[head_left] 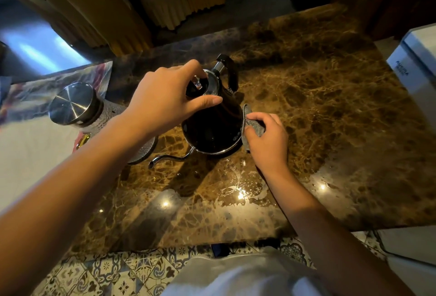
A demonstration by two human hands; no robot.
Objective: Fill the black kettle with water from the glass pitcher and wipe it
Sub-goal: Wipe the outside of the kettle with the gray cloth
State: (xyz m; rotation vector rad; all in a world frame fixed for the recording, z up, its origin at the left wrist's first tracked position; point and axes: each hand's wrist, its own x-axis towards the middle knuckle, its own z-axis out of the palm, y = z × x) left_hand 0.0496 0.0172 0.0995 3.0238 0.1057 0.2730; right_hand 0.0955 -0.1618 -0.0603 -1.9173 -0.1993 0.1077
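The black kettle [212, 130] stands on the brown marble counter [330, 118], its thin gooseneck spout [172, 157] pointing toward me and its handle [230, 73] at the back. My left hand [165, 99] grips the kettle's top around the rim and lid. My right hand [266, 140] presses a grey cloth [247, 121] against the kettle's right side. The glass pitcher [99, 118] with a steel lid [72, 102] stands just left of the kettle, partly hidden behind my left forearm.
Water is spilled on the counter [245, 187] in front of the kettle. A white box [415, 59] sits at the right edge. A colourful cloth [59, 85] lies behind the pitcher. Yellow pleated fabric [165, 0] hangs behind the counter. Patterned floor tiles [106, 272] show below.
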